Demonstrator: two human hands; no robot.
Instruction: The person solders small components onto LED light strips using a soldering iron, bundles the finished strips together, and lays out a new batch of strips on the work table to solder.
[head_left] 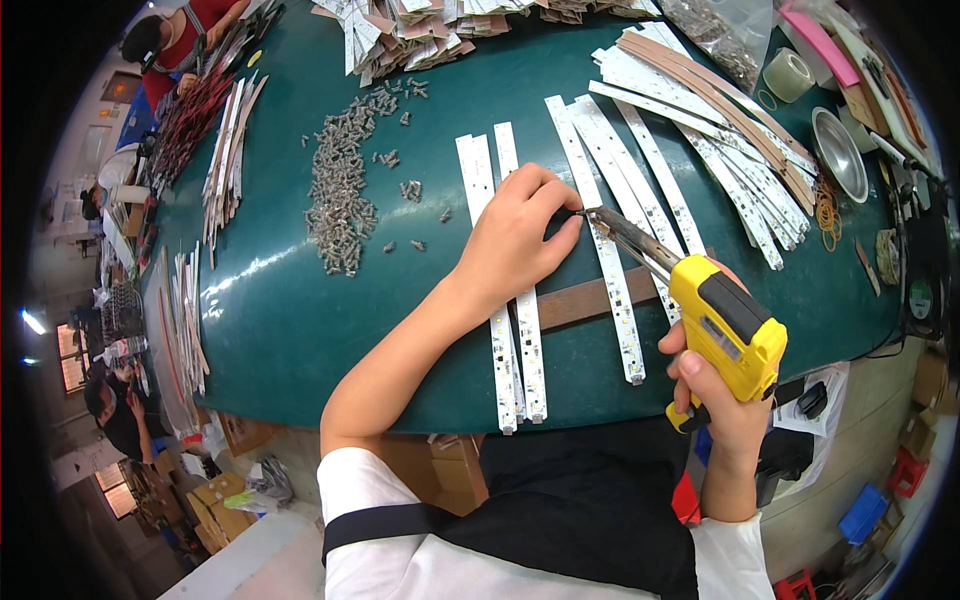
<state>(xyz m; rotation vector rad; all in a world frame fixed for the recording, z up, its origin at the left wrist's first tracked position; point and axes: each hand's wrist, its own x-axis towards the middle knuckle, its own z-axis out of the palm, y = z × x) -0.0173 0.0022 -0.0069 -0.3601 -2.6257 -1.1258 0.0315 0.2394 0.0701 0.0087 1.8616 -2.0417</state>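
My right hand [722,385] is wrapped round the handle of a yellow and black soldering gun [740,325]. Its metal tip points left and meets the upper half of a white LED strip board [612,275]. Beside that tip, my left hand [522,225] is closed in a pinch on something small and dark that I cannot make out. More white strip boards [505,370] lie under my left hand and wrist. Further boards [660,180] lie just right of the tip. A brown wooden strip [580,303] runs crosswise beneath the boards.
A heap of small metal parts [340,200] lies on the green table [270,330] to the left. Stacked strip boards [715,130] fill the far right, near a metal bowl [838,150] and a tape roll [788,75]. More bundles [228,160] lie left. Other people [190,40] are beyond.
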